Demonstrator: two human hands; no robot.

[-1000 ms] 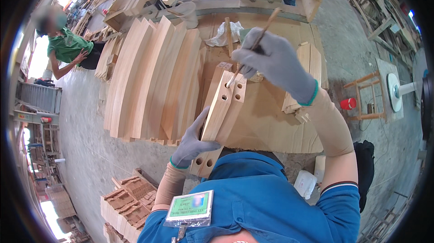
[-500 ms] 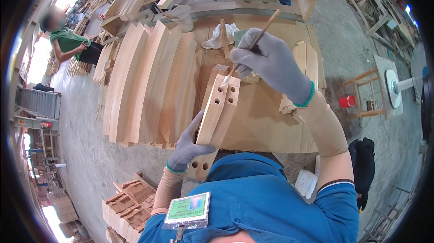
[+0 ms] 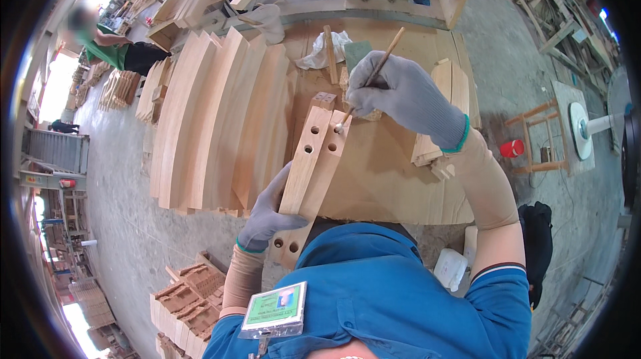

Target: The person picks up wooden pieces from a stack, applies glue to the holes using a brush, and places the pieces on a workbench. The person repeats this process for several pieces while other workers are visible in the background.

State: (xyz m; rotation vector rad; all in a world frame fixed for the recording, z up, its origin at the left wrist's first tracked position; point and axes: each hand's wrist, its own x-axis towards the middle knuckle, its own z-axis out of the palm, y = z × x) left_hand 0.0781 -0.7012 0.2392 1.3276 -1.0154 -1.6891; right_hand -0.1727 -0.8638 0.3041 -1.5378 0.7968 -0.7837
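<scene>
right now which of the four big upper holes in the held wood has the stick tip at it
The upper right hole: the stick has its whitish tip there, while the other three show dark.

The right grip [image 3: 408,97] and left grip [image 3: 270,217] are covered in matt grey knit cloth; the bars [image 3: 304,175] between them are smooth, pale, matt wood, as are the boards [image 3: 217,119] beyond the left grip. Dull brown cardboard [image 3: 390,185] spreads below the right grip, whose thin stick [image 3: 392,47] looks like smooth wood.

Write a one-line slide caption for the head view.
The gloved right hand holds a white-tipped stick to drilled wooden pieces steadied by the gloved left hand, beside curved boards.
</scene>
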